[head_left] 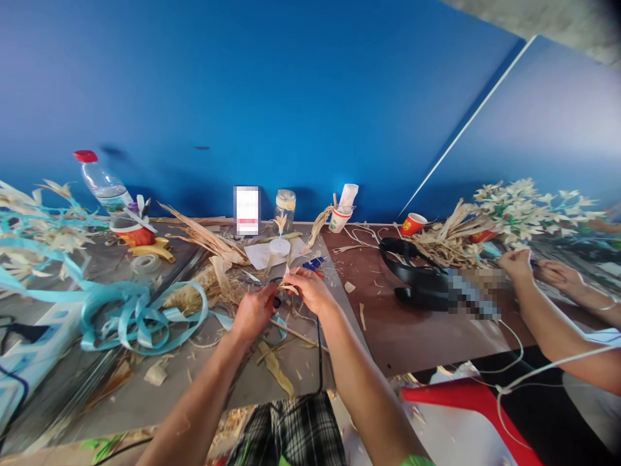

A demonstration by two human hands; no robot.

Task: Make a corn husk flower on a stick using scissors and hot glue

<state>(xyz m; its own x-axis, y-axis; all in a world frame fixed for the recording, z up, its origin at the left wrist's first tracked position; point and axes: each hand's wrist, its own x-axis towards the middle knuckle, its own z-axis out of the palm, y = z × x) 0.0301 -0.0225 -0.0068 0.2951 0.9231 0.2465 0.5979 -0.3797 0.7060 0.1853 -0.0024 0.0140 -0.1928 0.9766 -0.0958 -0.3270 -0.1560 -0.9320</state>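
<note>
My left hand (253, 312) and my right hand (310, 290) meet over the middle of the table (301, 362). Both pinch a small pale strip of dried husk (290, 287) between their fingertips. A dark object, perhaps a tool with a black cord (319, 349), sits just under the left fingers. Behind the hands lie a blue-handled tool (314, 263), a white round lid (279, 246) on white paper, and a heap of dried husk (204, 285). Scraps of husk litter the table around my forearms.
Light-blue ribbon (130, 317) is piled at the left, near a tape roll (145, 263), a water bottle (103, 182) and an orange cup (133, 233). A glass jar (285, 208) and paper cups stand by the blue wall. Another person's hands (519, 264) work at the right beside a black bag (417, 281) and husk flowers.
</note>
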